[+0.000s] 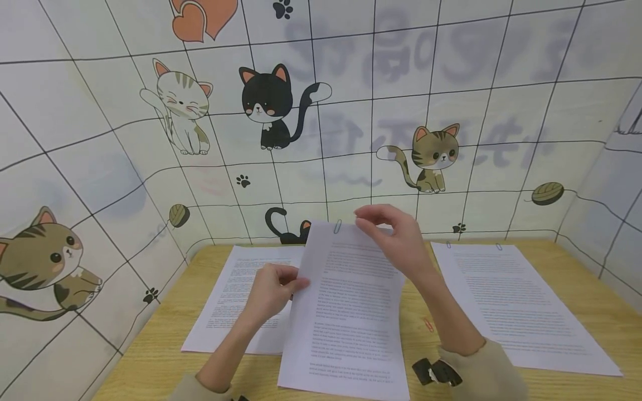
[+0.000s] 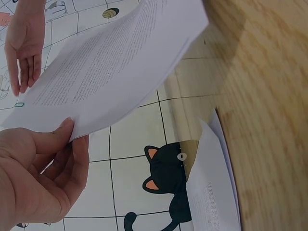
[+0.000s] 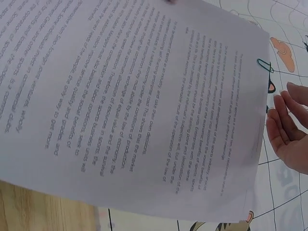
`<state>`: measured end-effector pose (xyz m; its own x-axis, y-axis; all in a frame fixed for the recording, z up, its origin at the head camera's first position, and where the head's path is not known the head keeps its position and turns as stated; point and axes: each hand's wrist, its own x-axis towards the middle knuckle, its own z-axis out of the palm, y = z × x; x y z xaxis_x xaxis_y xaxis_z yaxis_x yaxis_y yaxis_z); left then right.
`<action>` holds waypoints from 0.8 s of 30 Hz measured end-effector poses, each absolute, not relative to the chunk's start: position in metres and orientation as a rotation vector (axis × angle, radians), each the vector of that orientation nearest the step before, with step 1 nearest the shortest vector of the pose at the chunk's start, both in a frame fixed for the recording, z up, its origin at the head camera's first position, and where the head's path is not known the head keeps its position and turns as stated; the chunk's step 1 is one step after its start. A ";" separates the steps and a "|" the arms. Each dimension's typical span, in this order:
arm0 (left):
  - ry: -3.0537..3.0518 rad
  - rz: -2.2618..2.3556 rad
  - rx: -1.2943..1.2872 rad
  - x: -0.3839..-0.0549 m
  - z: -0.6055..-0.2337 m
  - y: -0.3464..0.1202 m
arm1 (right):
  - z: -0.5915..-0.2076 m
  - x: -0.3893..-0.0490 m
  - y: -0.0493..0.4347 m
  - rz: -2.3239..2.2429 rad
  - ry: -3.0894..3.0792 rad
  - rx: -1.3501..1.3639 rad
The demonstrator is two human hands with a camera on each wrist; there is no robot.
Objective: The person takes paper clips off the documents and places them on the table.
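Printed sheets of paper (image 1: 351,312) are held raised in front of the body, tilted up with the text facing me. My left hand (image 1: 273,292) pinches their left edge between thumb and fingers; the left wrist view shows its thumb (image 2: 65,129) on the printed side. A green paper clip (image 3: 264,65) sits on the top edge of the sheets. To the right of that clip, my right hand (image 1: 393,236) is by the top edge. In the right wrist view its fingers (image 3: 281,122) are loosely bent, apart from the paper, with nothing between them and the thumb.
More printed sheets (image 1: 236,295) lie on the wooden table (image 1: 150,356) at left, partly behind the raised ones. At right lie printed sheets (image 1: 521,306) with two paper clips along their top edge. A red paper clip (image 1: 428,324) lies between. A cat-patterned wall covering (image 1: 346,122) stands behind.
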<state>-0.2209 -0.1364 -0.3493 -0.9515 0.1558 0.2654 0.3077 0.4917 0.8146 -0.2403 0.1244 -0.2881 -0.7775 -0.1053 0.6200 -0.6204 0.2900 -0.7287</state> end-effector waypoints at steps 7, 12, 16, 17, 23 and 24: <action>-2.579 -1.452 -0.400 -0.221 -0.350 -0.135 | -0.291 -0.246 0.109 1.490 -2.105 0.660; -2.580 -1.443 -0.413 -0.221 -0.351 -0.135 | -0.293 -0.245 0.104 1.483 -2.140 0.661; -2.585 -1.438 -0.413 -0.221 -0.351 -0.136 | -0.294 -0.244 0.102 1.488 -2.150 0.657; -2.587 -1.437 -0.413 -0.221 -0.351 -0.136 | -0.294 -0.244 0.101 1.490 -2.149 0.655; -2.589 -1.451 -0.415 -0.221 -0.351 -0.137 | -0.295 -0.245 0.100 1.490 -2.131 0.634; -2.589 -1.453 -0.415 -0.221 -0.351 -0.136 | -0.295 -0.245 0.100 1.490 -2.128 0.630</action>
